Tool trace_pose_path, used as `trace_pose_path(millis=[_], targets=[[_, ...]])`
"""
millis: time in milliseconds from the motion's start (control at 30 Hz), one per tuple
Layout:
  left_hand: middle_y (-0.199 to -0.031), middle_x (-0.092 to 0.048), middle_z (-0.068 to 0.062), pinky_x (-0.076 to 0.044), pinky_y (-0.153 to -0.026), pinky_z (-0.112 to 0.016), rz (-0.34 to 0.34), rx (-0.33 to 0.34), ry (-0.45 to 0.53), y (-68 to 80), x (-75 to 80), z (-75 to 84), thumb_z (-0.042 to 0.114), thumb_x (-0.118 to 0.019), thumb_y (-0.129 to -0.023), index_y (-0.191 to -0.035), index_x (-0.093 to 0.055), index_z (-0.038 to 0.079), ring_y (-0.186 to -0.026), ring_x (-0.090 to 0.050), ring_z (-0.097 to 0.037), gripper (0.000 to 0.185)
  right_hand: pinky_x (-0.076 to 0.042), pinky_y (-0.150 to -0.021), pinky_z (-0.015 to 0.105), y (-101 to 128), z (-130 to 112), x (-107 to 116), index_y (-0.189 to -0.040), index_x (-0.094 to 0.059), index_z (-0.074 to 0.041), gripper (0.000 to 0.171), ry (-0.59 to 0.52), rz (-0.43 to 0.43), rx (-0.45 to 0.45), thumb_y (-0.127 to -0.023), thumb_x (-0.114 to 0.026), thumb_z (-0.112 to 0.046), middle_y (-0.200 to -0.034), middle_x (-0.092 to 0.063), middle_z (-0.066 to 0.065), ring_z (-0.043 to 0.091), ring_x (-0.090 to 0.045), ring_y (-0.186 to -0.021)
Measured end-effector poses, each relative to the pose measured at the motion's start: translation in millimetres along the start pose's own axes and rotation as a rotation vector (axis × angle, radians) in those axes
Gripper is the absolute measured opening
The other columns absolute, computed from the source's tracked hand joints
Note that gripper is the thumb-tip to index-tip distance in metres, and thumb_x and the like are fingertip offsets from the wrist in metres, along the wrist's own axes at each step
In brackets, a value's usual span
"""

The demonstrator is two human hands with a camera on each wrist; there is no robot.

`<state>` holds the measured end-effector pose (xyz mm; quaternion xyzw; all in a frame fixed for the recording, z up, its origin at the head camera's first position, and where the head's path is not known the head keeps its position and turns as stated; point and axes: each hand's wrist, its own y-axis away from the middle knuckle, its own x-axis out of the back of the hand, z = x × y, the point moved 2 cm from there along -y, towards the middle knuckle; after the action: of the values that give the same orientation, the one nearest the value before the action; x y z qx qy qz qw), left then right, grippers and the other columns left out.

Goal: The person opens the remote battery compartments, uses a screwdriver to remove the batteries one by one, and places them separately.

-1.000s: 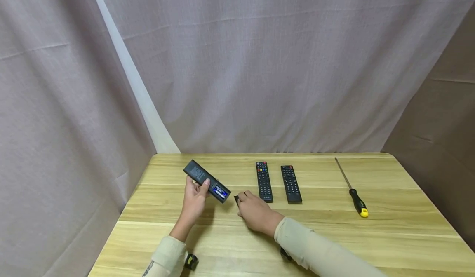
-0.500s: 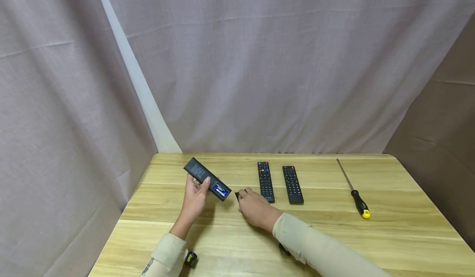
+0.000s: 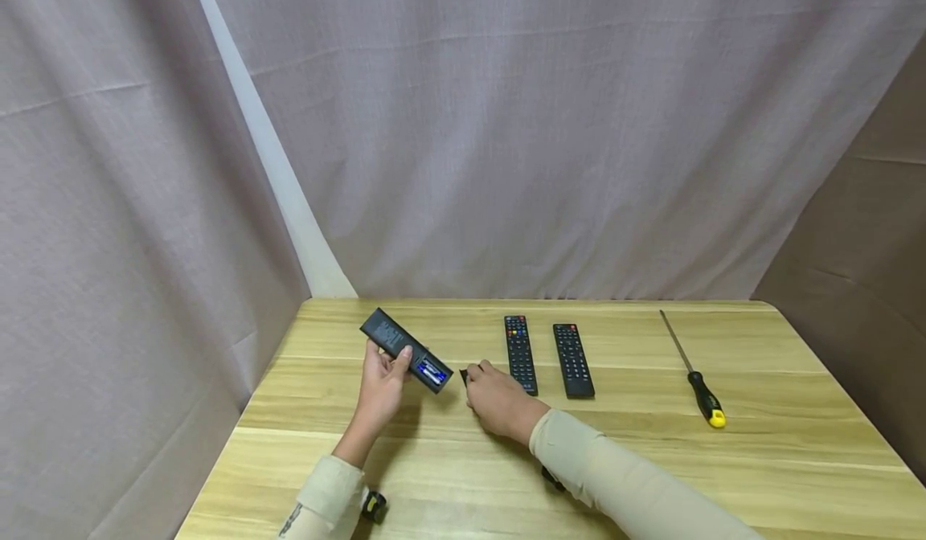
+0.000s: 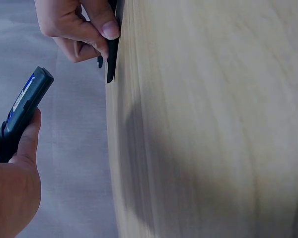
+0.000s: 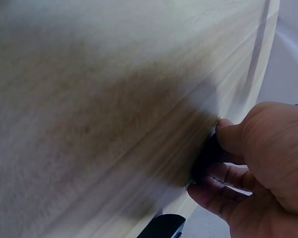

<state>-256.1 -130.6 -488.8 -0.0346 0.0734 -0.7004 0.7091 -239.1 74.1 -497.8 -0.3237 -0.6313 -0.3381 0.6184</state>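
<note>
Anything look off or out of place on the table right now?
Yes: the remote in the left hand has its battery bay uncovered, batteries showing. Its cover lies separately on the table, pinched by the right hand.

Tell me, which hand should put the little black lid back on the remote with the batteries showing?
Probably the right hand: it already pinches the battery cover against the table. The left hand is busy holding the open remote, batteries up, close beside it.
</note>
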Motion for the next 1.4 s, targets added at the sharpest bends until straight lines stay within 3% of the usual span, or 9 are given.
trace_pose_path(millis=[200, 633, 900, 967, 1200, 1400], targets=[[-0.124, -0.069, -0.042, -0.069, -0.094, -0.037, 0.001, -0.006, -0.004, 0.3, 1.5, 0.2, 0.003, -0.051, -0.110, -0.139, -0.035, -0.003, -0.095, -0.081, -0.012, 0.033, -0.061, -0.109, 0.039, -1, 2, -1, -0.108, -0.080, 0.000, 0.028, 0.008, 0.005, -0.006, -0.108, -0.065, -0.024, -0.127, -0.068, 0.011, 0.027, -0.064, -0.116], [-0.123, -0.068, -0.042, -0.069, -0.093, -0.036, 0.005, -0.001, 0.018, 0.5, 3.6, -0.1, 0.002, -0.051, -0.110, -0.140, -0.036, -0.002, -0.092, -0.080, -0.009, 0.034, -0.062, -0.107, 0.040, -2, 3, 0, -0.111, -0.078, 0.003, 0.029, -0.001, 0.021, -0.009, -0.107, -0.065, -0.023, -0.126, -0.068, 0.013, 0.027, -0.064, -0.113], [-0.124, -0.068, -0.042, -0.069, -0.092, -0.033, 0.011, -0.008, 0.009, -0.8, 4.7, 2.3, 0.003, -0.051, -0.111, -0.141, -0.035, -0.002, -0.093, -0.080, -0.008, 0.034, -0.058, -0.114, 0.041, -3, 10, 3, -0.136, -0.069, 0.004, 0.038, -0.071, -0.034, -0.020, -0.106, -0.066, -0.019, -0.134, -0.067, 0.013, 0.029, -0.062, -0.122], [-0.124, -0.068, -0.043, -0.069, -0.092, -0.033, 0.012, -0.006, 0.016, -1.3, 4.5, 3.0, 0.002, -0.051, -0.110, -0.140, -0.035, -0.002, -0.092, -0.080, -0.006, 0.034, -0.059, -0.113, 0.042, -3, 10, 6, -0.133, -0.071, 0.004, 0.035, -0.083, -0.039, -0.014, -0.105, -0.067, -0.017, -0.131, -0.068, 0.013, 0.029, -0.063, -0.119], [-0.124, -0.067, -0.043, -0.068, -0.091, -0.031, 0.012, -0.001, 0.017, -0.2, 4.8, 1.4, 0.002, -0.051, -0.111, -0.140, -0.035, -0.003, -0.091, -0.079, -0.004, 0.034, -0.062, -0.103, 0.045, -2, 8, 12, -0.101, -0.078, -0.003, 0.014, -0.149, -0.024, 0.005, -0.103, -0.070, -0.014, -0.111, -0.070, 0.008, 0.026, -0.064, -0.102], [-0.122, -0.068, -0.041, -0.069, -0.090, -0.031, 0.026, 0.005, 0.001, -0.5, 6.1, 1.9, 0.004, -0.052, -0.111, -0.139, -0.036, -0.002, -0.089, -0.078, -0.004, 0.032, -0.064, -0.100, 0.042, 3, 14, 17, -0.118, -0.079, 0.001, 0.024, -0.226, 0.044, 0.003, -0.106, -0.065, -0.015, -0.116, -0.074, 0.012, 0.026, -0.066, -0.106]])
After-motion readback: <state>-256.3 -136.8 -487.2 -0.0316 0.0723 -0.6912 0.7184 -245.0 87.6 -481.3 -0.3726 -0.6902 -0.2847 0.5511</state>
